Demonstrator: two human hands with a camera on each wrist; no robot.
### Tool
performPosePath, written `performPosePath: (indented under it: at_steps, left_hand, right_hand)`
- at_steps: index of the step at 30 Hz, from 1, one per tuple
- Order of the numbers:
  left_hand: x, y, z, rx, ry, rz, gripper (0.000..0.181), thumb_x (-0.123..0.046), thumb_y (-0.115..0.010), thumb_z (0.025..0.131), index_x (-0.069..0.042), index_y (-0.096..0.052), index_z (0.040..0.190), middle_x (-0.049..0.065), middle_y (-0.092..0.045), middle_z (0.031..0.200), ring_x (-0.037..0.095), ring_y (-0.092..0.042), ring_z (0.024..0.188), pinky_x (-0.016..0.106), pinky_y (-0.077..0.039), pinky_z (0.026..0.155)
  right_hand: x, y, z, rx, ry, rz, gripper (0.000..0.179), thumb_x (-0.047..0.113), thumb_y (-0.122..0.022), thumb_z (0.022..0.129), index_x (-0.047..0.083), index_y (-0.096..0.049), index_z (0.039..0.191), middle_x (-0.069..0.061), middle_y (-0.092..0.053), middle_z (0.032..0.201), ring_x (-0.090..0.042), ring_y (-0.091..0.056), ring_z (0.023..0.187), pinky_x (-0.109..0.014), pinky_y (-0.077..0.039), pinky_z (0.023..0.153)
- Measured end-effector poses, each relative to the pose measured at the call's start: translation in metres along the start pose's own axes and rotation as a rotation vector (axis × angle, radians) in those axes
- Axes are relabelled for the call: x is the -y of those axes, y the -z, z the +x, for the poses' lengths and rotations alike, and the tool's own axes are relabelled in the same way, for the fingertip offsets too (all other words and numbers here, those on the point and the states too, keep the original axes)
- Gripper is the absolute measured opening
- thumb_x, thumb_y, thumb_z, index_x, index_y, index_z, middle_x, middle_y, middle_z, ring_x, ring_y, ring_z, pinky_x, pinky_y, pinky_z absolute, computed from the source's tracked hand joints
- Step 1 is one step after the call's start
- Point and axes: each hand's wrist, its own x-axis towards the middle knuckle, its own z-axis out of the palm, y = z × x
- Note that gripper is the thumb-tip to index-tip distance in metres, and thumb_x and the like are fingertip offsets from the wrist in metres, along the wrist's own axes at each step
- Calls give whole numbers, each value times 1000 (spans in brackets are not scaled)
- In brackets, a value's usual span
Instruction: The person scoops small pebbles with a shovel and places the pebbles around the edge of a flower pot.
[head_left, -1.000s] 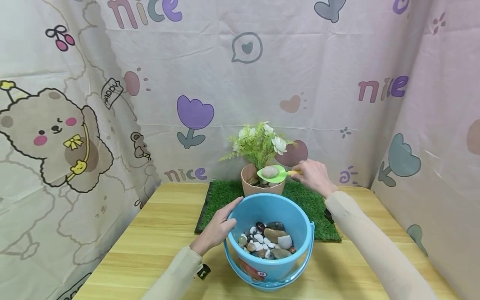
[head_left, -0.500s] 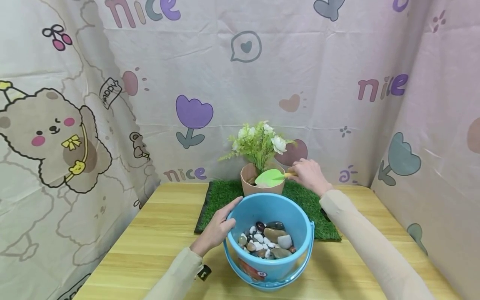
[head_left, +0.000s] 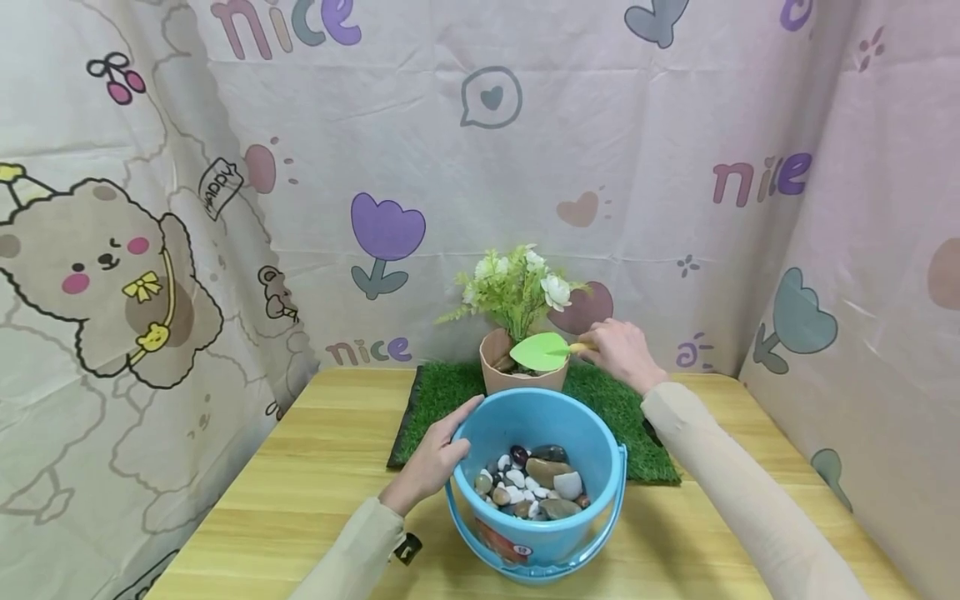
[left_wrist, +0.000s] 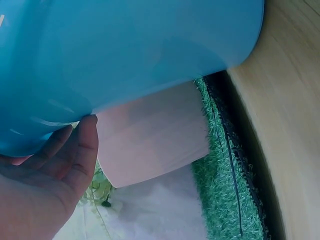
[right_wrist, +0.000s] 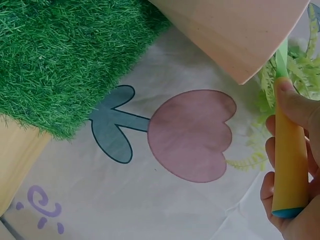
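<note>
At pot rim, R hand grips trowel; L hand, bkt rim.

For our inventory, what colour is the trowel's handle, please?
Yellow handle, blue end, clearest in right wrist view.

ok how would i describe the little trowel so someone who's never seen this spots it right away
Find the blue bucket on the table, then look just beyond it to the pink pot with white flowers. Over that pot, the right hand holds the trowel. Its smooth, bright green blade and yellow handle set it apart from the feathery leaves.
</note>
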Motion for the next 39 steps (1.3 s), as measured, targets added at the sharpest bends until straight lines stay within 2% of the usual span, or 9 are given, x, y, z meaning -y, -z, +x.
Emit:
performPosePath:
  at_steps: [11,20,29,39]
  left_hand:
    - [0,0,0,-3,-7,-8,68,-3,-39,89,-19,-32,154,11,-46,150,32,-55,128,46,-50,96]
    - [3,0,0,-1,-19,-12,69,-3,-39,88,-17,-31,154,12,-45,151,32,-54,129,48,-49,98]
    - [3,0,1,-6,-24,-2,70,-3,-39,86,-18,-32,154,13,-46,149,32,-55,128,44,-50,94]
    - [4,-2,2,-11,-24,-9,71,-3,-39,86,-16,-31,154,13,-47,149,32,-56,127,45,-50,95]
  right_hand:
    - [0,-1,-6,52,-97,69,26,35,-73,86,20,-78,106,4,-63,78,-16,-57,69,-33,-42,55]
    - [5,1,-13,89,-87,95,26,36,-69,89,19,-77,107,5,-62,75,-14,-53,61,-30,-37,50]
    - [9,8,-18,94,-76,112,26,37,-68,90,19,-77,105,6,-64,73,-12,-50,57,-29,-36,48]
    - [18,16,-28,87,3,136,25,38,-66,91,17,-76,98,6,-69,77,-8,-51,57,-27,-36,46]
